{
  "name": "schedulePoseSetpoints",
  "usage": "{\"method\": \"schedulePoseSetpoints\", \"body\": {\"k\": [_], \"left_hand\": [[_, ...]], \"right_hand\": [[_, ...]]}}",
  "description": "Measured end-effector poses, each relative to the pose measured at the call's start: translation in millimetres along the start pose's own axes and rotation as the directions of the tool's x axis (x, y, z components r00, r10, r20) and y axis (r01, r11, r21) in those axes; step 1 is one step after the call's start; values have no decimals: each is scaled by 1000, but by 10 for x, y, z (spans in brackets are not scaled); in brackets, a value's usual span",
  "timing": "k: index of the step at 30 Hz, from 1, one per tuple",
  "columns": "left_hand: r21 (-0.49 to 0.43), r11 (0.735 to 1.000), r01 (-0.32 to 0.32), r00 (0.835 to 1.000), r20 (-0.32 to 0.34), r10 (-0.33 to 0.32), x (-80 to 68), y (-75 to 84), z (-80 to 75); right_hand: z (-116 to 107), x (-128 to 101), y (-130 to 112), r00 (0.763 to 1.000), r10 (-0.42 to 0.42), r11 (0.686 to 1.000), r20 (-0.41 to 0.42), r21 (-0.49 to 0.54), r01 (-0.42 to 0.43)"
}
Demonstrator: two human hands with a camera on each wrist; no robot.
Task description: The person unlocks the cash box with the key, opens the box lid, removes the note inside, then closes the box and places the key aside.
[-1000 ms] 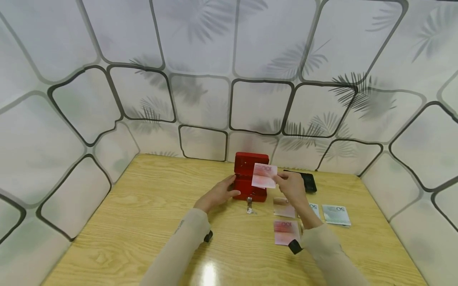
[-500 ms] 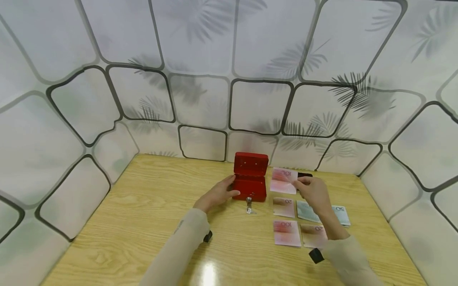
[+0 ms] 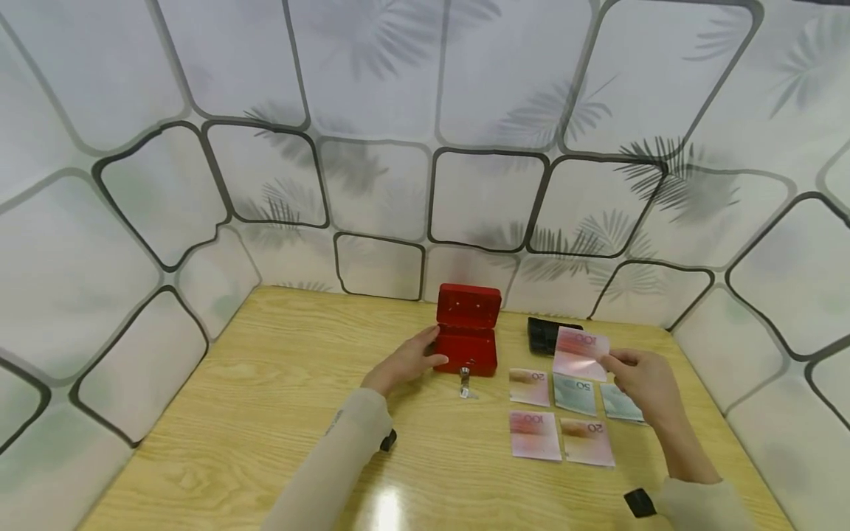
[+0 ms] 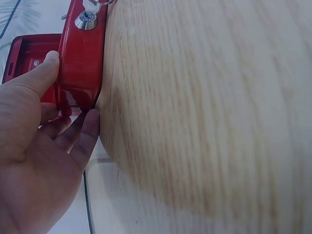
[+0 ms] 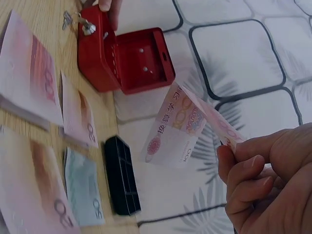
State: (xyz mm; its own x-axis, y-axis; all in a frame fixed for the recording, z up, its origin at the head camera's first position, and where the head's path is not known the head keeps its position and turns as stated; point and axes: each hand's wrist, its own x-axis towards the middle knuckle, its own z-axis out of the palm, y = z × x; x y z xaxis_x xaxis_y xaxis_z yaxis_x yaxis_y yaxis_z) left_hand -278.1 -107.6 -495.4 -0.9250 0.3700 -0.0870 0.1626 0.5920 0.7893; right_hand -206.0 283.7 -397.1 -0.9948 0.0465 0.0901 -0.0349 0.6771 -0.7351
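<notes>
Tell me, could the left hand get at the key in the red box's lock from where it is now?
Probably yes. The left hand rests on the side of the red box, and the key hangs at the box's front, close by, with only bare table between them.

We saw a light wooden table (image 3: pixel 265 413) set against white walls printed with dark rounded outlines and palm leaves. Near its far edge stood a small red metal cash box (image 3: pixel 468 339) with its lid raised and a silver key (image 3: pixel 464 382) hanging from the front lock. The left hand (image 3: pixel 406 361) rested against the box's left side. The right hand (image 3: pixel 647 383) pinched a pink paper banknote (image 3: pixel 580 352) by its corner, above the table. Just behind the note lay a black plastic tray (image 3: pixel 541 333). Five banknotes (image 3: pixel 564 413) lay flat in two rows between the box and that hand.
</notes>
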Motion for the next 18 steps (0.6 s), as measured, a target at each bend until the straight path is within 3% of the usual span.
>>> {"method": "schedulePoseSetpoints", "body": {"k": [8, 18], "left_hand": [[0, 1000, -1, 1000, -1, 1, -1, -2, 3], [26, 1000, 2, 1000, 1, -2, -9, -7, 1]], "right_hand": [[-227, -129, 291, 1000, 22, 1000, -8, 13, -22], [-544, -305, 510, 989, 118, 990, 85, -83, -111]]}}
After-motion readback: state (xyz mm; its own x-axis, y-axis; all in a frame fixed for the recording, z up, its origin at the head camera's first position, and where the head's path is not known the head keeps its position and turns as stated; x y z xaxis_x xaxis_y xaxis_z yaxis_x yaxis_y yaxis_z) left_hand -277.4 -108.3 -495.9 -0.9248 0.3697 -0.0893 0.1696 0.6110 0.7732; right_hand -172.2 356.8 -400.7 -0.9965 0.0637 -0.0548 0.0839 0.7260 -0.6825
